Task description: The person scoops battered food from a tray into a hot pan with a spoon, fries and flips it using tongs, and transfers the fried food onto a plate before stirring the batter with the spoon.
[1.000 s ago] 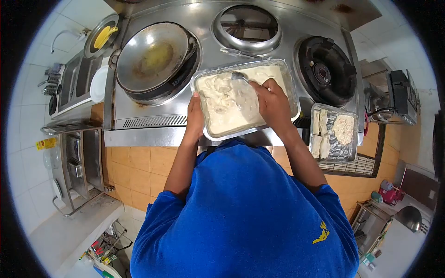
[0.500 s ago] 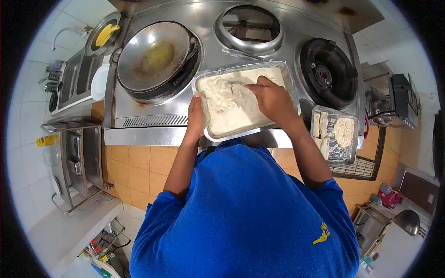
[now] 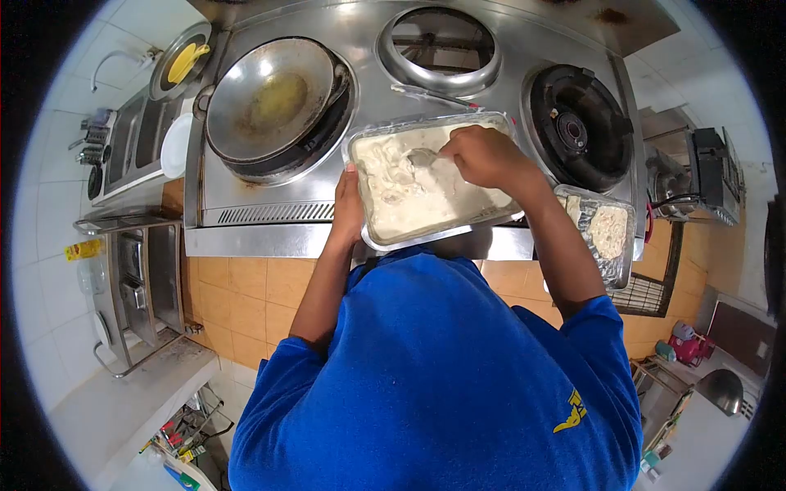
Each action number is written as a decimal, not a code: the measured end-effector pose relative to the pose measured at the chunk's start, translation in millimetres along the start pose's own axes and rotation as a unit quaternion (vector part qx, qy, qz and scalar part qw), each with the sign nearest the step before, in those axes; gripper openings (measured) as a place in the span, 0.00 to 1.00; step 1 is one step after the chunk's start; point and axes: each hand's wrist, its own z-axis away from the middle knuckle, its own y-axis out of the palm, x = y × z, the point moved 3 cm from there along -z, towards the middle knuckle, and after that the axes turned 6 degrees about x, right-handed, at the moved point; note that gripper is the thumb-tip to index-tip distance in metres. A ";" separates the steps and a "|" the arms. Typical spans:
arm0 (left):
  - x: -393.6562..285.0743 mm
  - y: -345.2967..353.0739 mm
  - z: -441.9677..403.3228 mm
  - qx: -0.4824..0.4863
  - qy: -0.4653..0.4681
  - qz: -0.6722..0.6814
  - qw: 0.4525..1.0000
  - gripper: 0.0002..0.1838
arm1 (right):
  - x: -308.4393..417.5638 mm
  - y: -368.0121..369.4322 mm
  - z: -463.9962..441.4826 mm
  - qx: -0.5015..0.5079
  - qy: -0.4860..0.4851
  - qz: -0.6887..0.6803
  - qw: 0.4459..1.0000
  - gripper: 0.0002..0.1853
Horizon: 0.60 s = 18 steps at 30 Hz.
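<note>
A rectangular tray of thick, creamy white batter sits at the front edge of the steel stove, just over my body. My left hand grips its left side, thumb up along the rim. In my right hand is a metal spoon, its bowl dipped into the batter's upper middle. The batter is rough and lumpy at the left and smoother toward the front. Behind the tray lies a slim utensil with a dark handle and a red end.
A large wok with a little yellowish oil rests on the left burner. A steel ring stands at the back, and a black burner at the right. A second tray with pale, mushy food stands at the right front, partly behind my right forearm.
My right hand has moved slightly right and down, with the spoon's bowl now showing in the batter. My right forearm covers more of the second tray. My left hand keeps its grip.
</note>
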 end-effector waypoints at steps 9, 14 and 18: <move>15.0 -5.0 -8.3 0.005 -0.010 0.004 1.000 0.29 | -18.3 14.7 -21.3 0.107 -0.059 -0.106 0.987 0.14; 18.4 -3.8 -5.9 -0.007 -0.027 -0.019 0.999 0.29 | -20.7 28.3 -19.3 0.045 -0.104 -0.036 0.993 0.13; 26.7 -10.6 -10.1 -0.010 -0.013 -0.051 0.999 0.29 | 19.4 4.9 5.9 -0.053 -0.063 0.115 0.990 0.09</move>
